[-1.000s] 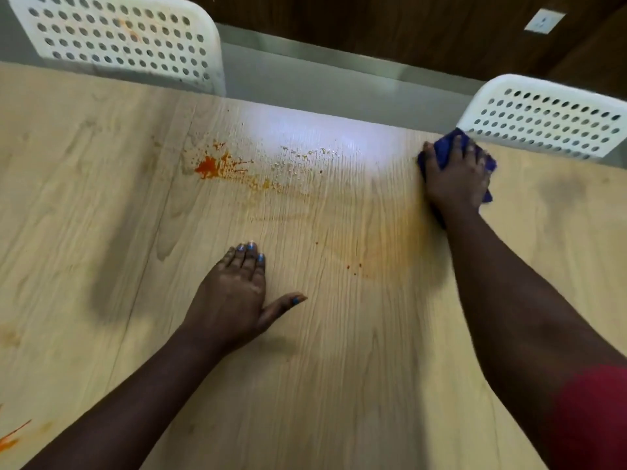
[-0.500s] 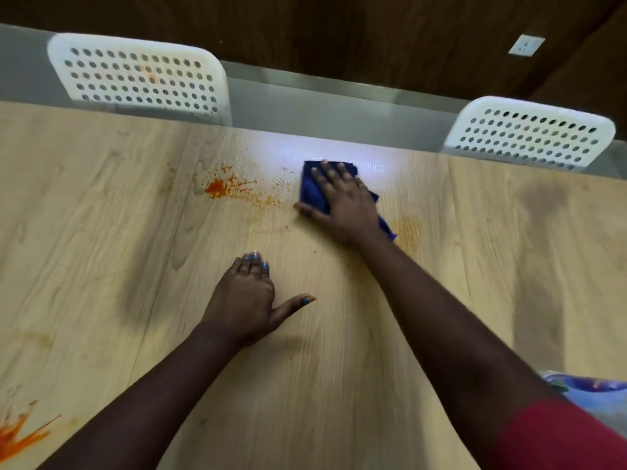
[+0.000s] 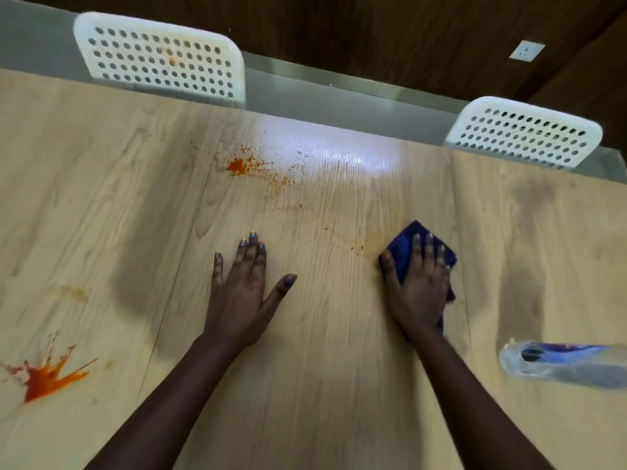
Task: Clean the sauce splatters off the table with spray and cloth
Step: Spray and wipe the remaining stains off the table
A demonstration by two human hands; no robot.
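- The right hand [image 3: 419, 286] lies flat on the blue cloth [image 3: 403, 245], fingers straight, pressing it onto the table [image 3: 322, 385].
- The left hand [image 3: 242, 293] rests flat too, fingers apart, holding nothing, off to the left of the cloth.
- Half a second ago the cloth was farther away, just beside the far splatter [image 3: 244, 166]. Now it has slid back toward the person and to the right.
- I think this is one wipe stroke pulling sauce along. A faint orange smear and tiny red dots [image 3: 356, 247] sit just left of the cloth.
- The far splatter and the near-left splatter [image 3: 47, 378] are both uncleaned, so much work is left.
- The folded cloth points one corner away from the person; its long side runs along the fingers.
- The spray bottle [image 3: 559, 362] lies on its side, right of the cloth, blurry.
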